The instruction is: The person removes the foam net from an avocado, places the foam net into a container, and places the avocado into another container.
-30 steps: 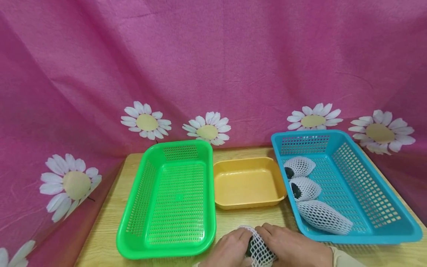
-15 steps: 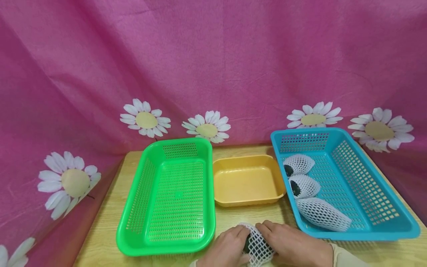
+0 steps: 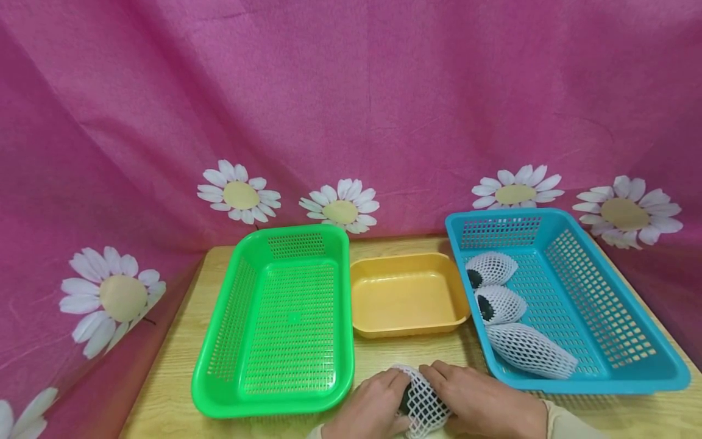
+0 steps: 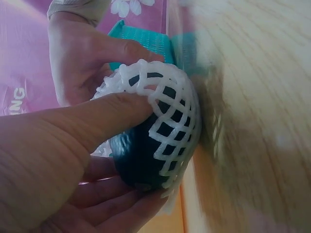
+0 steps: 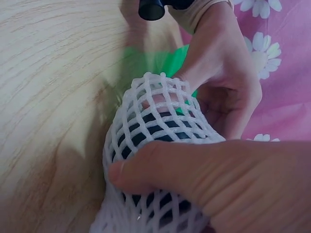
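A dark green avocado (image 4: 138,155) sits partly inside a white foam net sleeve (image 3: 426,402) near the table's front edge. My left hand (image 3: 373,405) holds it from the left, the thumb pressing over the net's edge and the fingers round the bare end, as the left wrist view shows. From the other side my right hand (image 3: 482,402) grips the netted part, its thumb (image 5: 141,170) lying across the mesh. In the right wrist view the mesh bunches below that thumb. The palm side of both hands is hidden in the head view.
A green basket (image 3: 211,347) stands at left and a yellow tray (image 3: 411,305) in the middle. The blue basket (image 3: 614,311) at right holds several netted fruits, including a netted fruit (image 3: 532,350) nearest me. A pink flowered cloth (image 3: 351,110) hangs behind the wooden table (image 3: 164,378).
The head view has tilted down and back only slightly, so the baskets sit a little higher in it. Both hands keep their grip on the netted avocado with hardly any movement.
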Motion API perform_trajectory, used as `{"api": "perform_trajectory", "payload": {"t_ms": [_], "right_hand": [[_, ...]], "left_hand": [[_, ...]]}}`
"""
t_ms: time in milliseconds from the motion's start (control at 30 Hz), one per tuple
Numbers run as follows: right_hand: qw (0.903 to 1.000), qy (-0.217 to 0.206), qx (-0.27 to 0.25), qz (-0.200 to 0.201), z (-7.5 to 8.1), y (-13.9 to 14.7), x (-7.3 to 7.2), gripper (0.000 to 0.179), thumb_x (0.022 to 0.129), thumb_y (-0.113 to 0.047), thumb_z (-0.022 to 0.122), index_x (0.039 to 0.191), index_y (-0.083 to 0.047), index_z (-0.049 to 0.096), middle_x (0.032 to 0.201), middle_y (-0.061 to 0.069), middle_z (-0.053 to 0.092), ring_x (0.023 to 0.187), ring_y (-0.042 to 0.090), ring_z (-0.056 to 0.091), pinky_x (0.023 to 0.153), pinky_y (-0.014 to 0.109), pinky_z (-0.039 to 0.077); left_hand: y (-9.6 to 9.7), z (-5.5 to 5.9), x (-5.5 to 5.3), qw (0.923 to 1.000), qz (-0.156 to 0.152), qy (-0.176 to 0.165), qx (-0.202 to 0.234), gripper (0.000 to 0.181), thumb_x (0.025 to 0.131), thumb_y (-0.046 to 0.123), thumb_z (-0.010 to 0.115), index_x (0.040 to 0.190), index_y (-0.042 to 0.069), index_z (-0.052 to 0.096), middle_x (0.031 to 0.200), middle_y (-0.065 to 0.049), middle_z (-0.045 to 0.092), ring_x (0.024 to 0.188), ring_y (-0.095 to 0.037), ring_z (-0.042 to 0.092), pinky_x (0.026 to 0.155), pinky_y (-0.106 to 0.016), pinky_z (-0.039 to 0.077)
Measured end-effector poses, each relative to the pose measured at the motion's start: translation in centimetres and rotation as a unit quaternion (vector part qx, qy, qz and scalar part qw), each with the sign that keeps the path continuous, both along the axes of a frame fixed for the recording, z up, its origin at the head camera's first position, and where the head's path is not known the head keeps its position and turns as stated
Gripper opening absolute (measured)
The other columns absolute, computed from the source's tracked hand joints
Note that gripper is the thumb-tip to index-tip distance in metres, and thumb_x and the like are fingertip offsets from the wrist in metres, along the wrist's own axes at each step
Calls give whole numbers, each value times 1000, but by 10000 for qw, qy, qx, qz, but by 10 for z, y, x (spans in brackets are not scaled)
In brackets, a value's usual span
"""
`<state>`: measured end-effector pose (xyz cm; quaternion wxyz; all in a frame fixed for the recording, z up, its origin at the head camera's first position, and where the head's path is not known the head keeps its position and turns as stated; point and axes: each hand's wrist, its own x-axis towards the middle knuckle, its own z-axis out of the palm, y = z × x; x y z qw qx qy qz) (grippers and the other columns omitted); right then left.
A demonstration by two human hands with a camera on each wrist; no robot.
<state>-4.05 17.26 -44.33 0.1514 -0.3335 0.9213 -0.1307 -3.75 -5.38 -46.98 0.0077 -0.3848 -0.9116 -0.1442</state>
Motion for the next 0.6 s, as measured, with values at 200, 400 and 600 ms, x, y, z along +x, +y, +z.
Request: {"api": "perform_trajectory", "payload": {"t_ms": [200,400,600], "right_hand": [[9997,-178,-130,-84,-1,2,2,77,76,-21,84,145,-5,53,130,2,65,109,18,67,92,42,59],[9993,-263,-260,-11,-6,4,1,81,81,-31,85,149,-8,49,133,-1,62,111,13,65,89,36,60],[9989,-313,-321,-142,-13,1,2,84,85,-42,82,153,-10,45,140,-1,60,120,15,63,97,40,59]], "left_hand": [[-2,1,0,10000,-13,-61,27,47,80,30,86,118,10,65,111,2,70,98,-6,67,85,-19,57],[-4,2,0,9993,37,-374,23,42,83,29,85,116,12,66,107,5,69,89,0,62,74,-14,53],[-3,3,0,9990,76,-434,-67,42,83,28,84,118,11,66,106,3,69,87,-1,63,73,-14,53]]}}
